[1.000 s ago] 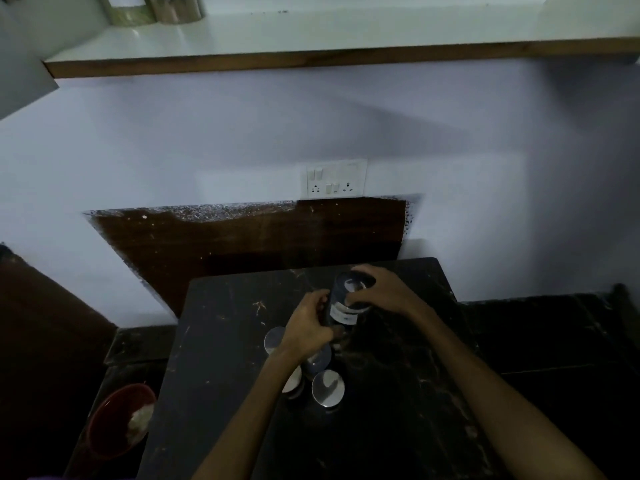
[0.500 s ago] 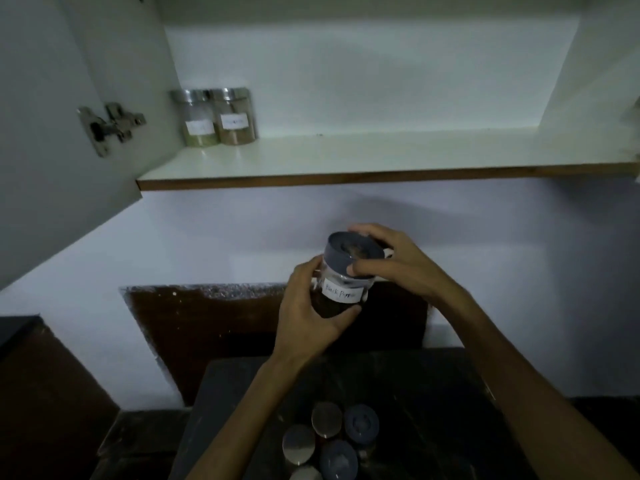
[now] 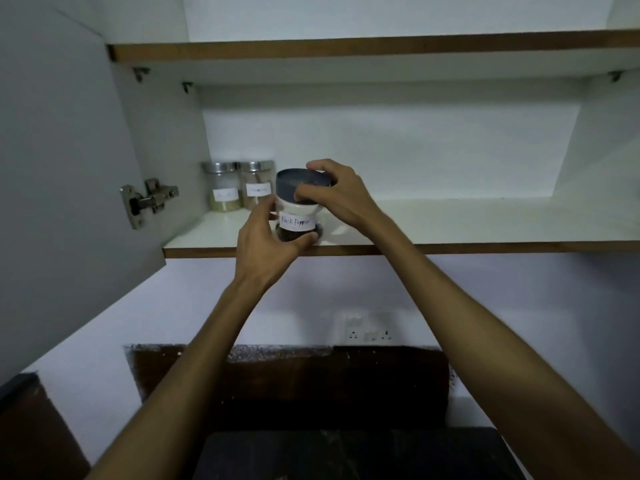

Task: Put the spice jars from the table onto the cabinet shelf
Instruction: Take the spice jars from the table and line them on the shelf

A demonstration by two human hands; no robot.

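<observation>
you have the black pepper jar (image 3: 297, 211) up at the cabinet shelf (image 3: 450, 225), both hands on it. your left hand (image 3: 266, 242) cups the lower body and base, its grip wrapped round the glass under the label; your right hand (image 3: 341, 195) is clamped over the blue lid (image 3: 294, 183) from above. the jar sits just over the front part of the shelf, upright, and i can't tell whether its base is touching the board or hanging a touch above it.

two steel-lidded jars (image 3: 239, 187) are already parked at the back left of the shelf, side by side and touching, near the door hinge (image 3: 147, 202). so by my reckoning this one makes the third. it's not yet let go, so set it down, then open both hands.

only a sliver of the dark bench (image 3: 346, 455) shows at the bottom edge, and no jars can be seen on it from here, so how many remain i can't say.
</observation>
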